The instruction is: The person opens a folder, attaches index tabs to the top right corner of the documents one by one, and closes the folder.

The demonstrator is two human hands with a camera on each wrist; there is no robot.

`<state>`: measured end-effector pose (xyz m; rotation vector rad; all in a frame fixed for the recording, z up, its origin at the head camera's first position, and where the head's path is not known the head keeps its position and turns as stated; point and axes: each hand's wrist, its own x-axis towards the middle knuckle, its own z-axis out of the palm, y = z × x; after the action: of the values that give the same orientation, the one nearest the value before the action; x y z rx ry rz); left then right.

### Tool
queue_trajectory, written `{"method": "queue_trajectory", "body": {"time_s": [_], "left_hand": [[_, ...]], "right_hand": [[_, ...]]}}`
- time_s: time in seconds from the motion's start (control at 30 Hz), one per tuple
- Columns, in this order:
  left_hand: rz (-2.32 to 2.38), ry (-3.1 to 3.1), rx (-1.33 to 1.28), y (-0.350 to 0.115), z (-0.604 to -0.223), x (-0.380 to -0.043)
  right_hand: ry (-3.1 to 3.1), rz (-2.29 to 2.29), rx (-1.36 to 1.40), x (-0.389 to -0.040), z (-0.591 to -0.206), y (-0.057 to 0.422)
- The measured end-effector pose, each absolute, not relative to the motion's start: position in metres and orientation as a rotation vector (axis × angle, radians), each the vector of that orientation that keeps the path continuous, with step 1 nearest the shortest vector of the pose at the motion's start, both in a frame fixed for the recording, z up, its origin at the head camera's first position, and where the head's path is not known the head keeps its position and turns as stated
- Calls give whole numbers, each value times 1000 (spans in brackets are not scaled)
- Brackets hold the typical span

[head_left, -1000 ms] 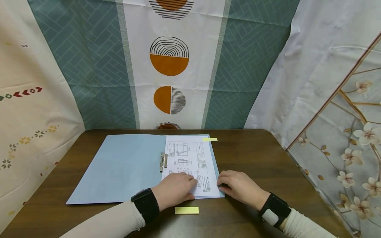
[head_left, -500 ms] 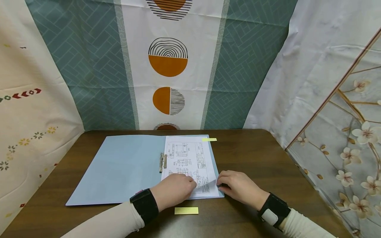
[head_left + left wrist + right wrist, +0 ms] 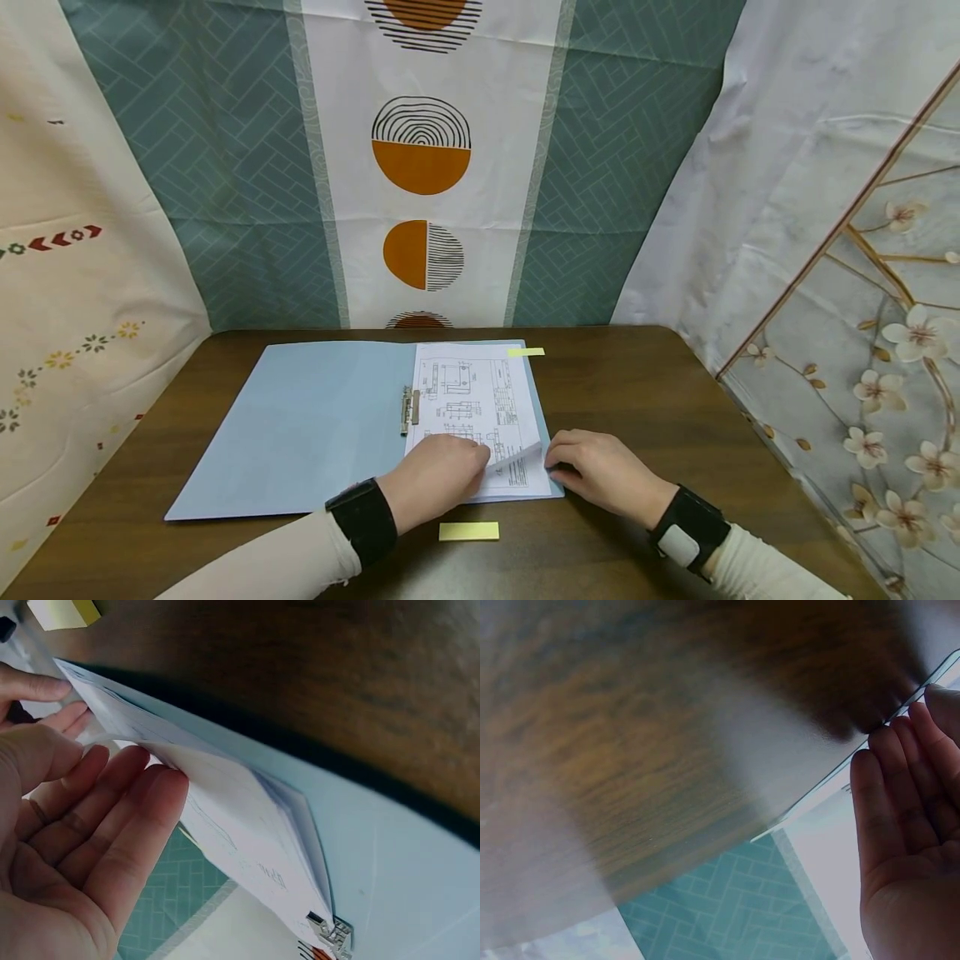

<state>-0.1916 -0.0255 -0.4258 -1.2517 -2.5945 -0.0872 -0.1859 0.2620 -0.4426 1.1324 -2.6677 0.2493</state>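
Note:
A light blue folder lies spread on the brown table. A stack of white sheets with printed technical drawings sits on its right half, under a metal clip near the fold. My left hand pinches the near edge of the top sheet between thumb and fingers; the left wrist view shows that sheet bowed up off the stack. My right hand rests at the folder's right edge, fingers fairly straight and fingertips right at the sheets' near right corner.
A yellow sticky note pad lies on the table in front of the folder. A yellow paper tab sticks out at the far right corner of the sheets. Patterned cloth hangs behind the table and along both sides.
My left hand has gone from lying on the sheets to pinching the top sheet, whose near right corner has lifted and curled leftward. The right hand has stayed in place.

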Motion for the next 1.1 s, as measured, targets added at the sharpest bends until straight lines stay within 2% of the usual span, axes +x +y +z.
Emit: {"method": "queue_trajectory", "body": {"time_s": [0.67,1.1], "left_hand": [[-197,-2620,-1140,-12,-426,-200],[-436,-2509,-897,-9,-408,-209]], "right_hand": [[-2714,254,1094,-186,-443,261],[-2695,248,1089,-183,-443,263]]}}
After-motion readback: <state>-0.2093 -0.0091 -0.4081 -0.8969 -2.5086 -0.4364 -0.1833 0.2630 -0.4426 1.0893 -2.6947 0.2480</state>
